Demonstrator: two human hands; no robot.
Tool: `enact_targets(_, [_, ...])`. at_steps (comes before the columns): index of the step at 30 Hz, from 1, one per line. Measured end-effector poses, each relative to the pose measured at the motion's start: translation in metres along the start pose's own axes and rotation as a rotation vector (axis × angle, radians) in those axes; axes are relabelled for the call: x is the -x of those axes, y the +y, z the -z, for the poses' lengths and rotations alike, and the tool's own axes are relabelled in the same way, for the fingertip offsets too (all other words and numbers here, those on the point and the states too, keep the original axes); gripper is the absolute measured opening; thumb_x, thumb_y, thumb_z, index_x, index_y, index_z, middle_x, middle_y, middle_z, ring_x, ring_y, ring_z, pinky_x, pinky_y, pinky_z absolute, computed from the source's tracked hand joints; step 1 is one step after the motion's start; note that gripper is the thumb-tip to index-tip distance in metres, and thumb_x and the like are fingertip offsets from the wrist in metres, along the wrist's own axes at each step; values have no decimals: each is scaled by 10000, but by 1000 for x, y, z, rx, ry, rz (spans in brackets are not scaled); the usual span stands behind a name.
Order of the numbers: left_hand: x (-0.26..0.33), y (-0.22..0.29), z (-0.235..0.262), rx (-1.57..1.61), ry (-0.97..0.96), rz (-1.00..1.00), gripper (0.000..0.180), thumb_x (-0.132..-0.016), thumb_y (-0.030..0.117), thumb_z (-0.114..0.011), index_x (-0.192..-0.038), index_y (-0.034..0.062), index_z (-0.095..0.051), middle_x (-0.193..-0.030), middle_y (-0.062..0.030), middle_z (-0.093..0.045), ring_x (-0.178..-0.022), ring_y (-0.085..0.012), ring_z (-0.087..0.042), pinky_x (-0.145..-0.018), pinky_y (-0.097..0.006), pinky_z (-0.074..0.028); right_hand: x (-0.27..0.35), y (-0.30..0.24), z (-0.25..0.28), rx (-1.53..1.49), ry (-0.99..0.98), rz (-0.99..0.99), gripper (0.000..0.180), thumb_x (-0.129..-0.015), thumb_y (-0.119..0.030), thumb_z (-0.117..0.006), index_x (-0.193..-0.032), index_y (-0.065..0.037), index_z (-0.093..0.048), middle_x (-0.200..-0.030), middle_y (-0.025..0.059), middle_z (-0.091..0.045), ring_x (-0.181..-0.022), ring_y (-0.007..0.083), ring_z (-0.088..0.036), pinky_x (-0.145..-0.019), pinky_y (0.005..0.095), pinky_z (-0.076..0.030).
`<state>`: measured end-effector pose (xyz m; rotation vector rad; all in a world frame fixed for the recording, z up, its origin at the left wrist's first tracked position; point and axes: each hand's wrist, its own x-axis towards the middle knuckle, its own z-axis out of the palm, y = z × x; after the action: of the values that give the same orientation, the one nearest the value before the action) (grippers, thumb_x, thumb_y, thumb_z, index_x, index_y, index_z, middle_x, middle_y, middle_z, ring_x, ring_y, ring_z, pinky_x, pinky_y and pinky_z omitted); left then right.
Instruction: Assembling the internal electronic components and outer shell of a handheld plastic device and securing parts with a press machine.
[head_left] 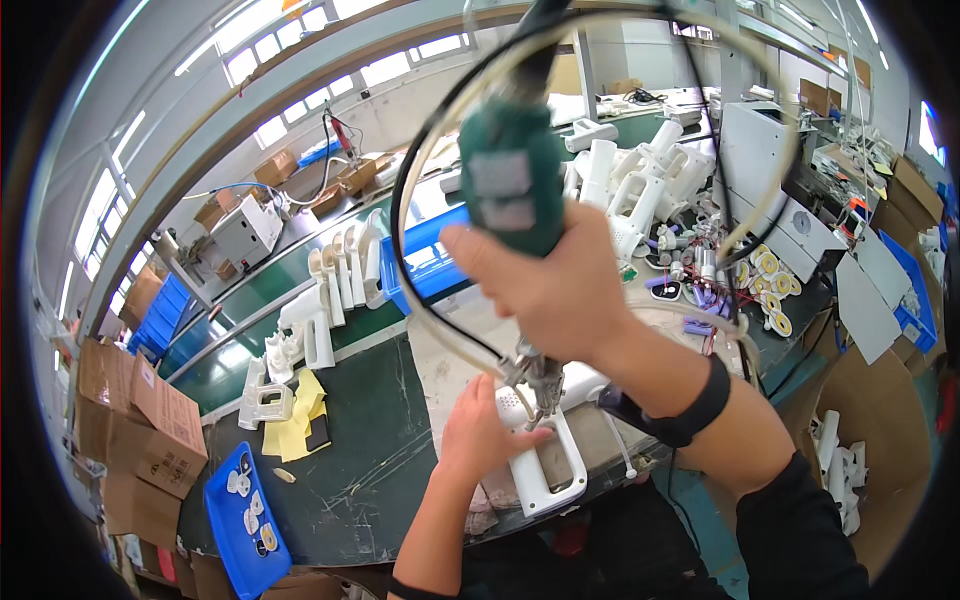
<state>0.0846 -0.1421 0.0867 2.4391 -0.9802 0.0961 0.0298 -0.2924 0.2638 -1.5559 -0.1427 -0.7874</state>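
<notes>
My right hand (575, 285) is wrapped round a green electric screwdriver (512, 165), held upright and somewhat blurred. Its metal tip (540, 380) points down at a white plastic housing (545, 490) with a loop handle, lying at the front of the workbench. Whether the tip touches the housing I cannot tell. My left hand (475, 430) grips that housing from its left side, the thumb reaching across beside the tip. A black cable and a pale hose (405, 200) curve round the screwdriver.
Behind the housing stands a blue crate (430, 255). White housings (640, 185) pile up at the back right, near purple cylindrical cells (705, 310). Yellow sheets (295, 415) and a blue tray (240, 540) of small parts lie left. Cardboard boxes (150, 420) flank the bench.
</notes>
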Motion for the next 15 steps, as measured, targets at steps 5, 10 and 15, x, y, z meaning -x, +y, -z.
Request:
enact_targets(5, [36, -28, -13, 605, -122, 151, 1137, -590, 456, -867, -1396, -124, -312, -1252, -248, -537, -1205, -339, -520, -1022, -386, -415, -22, -50, 6, 45, 51, 273, 274, -793, -282, -717, -744, -21, -651, -599, 30, -597, -505, 96, -547, -497, 262, -436])
enact_targets(10, [39, -26, -19, 524, -21, 199, 1184, -529, 460, -877, -1430, -63, -315, -1295, -236, -496, -1217, -336, -485, -1043, -411, -382, -32, -32, -37, -56, 39, 158, 273, -776, -270, -665, -745, 1, -650, -587, 66, -613, -537, 151, -560, -560, 327, -462])
enact_targets(15, [44, -26, -24, 515, -49, 260, 1241, -526, 547, -856, -1456, -45, -287, -1318, -240, -476, -1263, -355, -422, -1098, -442, -271, -38, 6, -61, -46, -10, 68, 291, -797, -299, -681, -793, -8, -677, -615, 72, -634, -562, 151, -584, -586, 323, -478])
